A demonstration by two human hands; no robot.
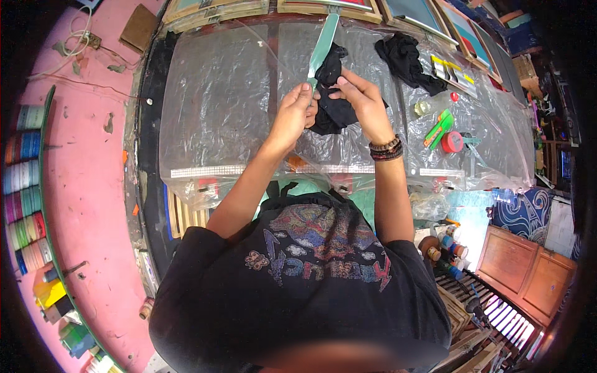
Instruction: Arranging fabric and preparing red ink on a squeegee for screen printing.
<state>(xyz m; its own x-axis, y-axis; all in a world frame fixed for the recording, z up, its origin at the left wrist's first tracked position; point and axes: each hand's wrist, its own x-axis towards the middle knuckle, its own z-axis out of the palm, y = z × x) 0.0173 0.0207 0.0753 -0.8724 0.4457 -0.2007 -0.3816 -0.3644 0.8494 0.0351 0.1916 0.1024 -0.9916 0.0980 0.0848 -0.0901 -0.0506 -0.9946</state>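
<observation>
Head view: the left hand (pixel 295 117) wraps its fingers around the handle of the spatula (pixel 323 43), held over the middle of the surface (pixel 217 99), blade pointing far. The right hand (pixel 367 105) has its fingers bent in at the cloth (pixel 334 116) beside the blade; whether they pinch it cannot be told. For good control, keep the handle firm and the blade steady. Keep cloth bunched between fingers and blade edge. Avoid dragging it right, toward the roll (pixel 452 142).
</observation>
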